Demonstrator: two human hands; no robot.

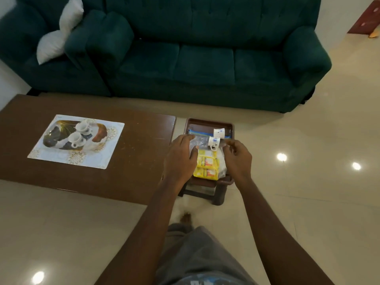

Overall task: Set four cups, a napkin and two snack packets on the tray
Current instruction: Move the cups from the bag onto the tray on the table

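A patterned rectangular tray (61, 157) lies on the brown coffee table (133, 157) with two white cups (82, 126) (76, 139) upright on it. Right of the table, a small brown stool (205, 121) carries two more white cups with blue print (219, 132) (213, 141) lying on their sides, two yellow snack packets (206, 166), a clear zip bag (197, 141) and something white (222, 161), perhaps the napkin. My left hand (181, 159) rests flat on the zip bag beside the packets. My right hand (237, 157) hovers at the stool's right edge, fingers loosely curled, holding nothing visible.
A dark green sofa (205, 64) stands behind the table and stool, with white cushions (61, 31) at the left. Glossy beige floor tiles (308, 182) lie to the right and in front. My legs and a foot (186, 218) are below the stool.
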